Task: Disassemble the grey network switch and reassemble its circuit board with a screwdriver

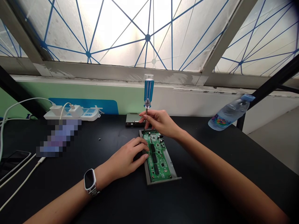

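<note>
A green circuit board (159,158) lies in a grey metal tray (171,165) on the black table. My right hand (158,122) pinches the shaft of a screwdriver (149,90) with a blue and clear handle. The screwdriver stands upright, its tip down at the far left corner of the board. My left hand (130,155) rests on the board's left edge, fingers slightly bent and apart, holding nothing. Behind the board, a flat metal case (133,119) is partly covered by my right fingers.
A small screw (99,139) lies left of the board. A white power strip (91,114) with plugs and cables, a blurred-out object (59,140) and a dark device (15,163) are at left. A water bottle (230,112) leans at the back right.
</note>
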Available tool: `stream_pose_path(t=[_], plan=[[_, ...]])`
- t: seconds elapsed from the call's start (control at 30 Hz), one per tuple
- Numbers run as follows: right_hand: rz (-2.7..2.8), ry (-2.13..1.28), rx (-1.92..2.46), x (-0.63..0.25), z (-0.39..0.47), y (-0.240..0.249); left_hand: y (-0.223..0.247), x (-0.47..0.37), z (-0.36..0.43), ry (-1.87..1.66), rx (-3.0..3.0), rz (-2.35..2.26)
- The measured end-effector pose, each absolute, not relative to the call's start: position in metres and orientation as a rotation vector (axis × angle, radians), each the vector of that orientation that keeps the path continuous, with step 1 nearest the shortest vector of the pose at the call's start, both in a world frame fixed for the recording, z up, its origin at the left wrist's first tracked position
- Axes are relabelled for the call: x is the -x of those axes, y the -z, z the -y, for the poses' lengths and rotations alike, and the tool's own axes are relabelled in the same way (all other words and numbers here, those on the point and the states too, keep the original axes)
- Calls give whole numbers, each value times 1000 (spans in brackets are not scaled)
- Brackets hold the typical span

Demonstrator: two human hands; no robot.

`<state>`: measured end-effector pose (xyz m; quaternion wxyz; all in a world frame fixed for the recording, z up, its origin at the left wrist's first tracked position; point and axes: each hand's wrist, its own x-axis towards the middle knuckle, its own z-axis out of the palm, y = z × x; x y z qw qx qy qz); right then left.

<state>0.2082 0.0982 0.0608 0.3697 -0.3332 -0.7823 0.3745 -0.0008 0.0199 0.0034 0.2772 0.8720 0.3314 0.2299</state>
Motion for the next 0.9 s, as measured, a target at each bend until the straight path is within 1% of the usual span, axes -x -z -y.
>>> stream_pose_path(t=[0.13, 0.37, 0.5, 0.6, 0.77, 0.9], plan=[[1964, -997, 821, -208, -100, -58, -4, 0, -20, -619, -2382, -898], [1565, -1157, 821, -198, -102, -46, -5, 1, -20, -615, -2414, -900], [1670, -1112, 838, -204, -104, -50, -4, 2, -20, -646, -2406, -893], [1819, -1014, 861, -208, -102, -56, -3, 2, -19, -762, -2302, -915], [1954, -945, 848, -209, -99, -60, -3, 1, -29, -1120, -2073, -1074], [2017, -875, 804, -207, -99, -57, -8, -7, -51, -1190, -1952, -1117]])
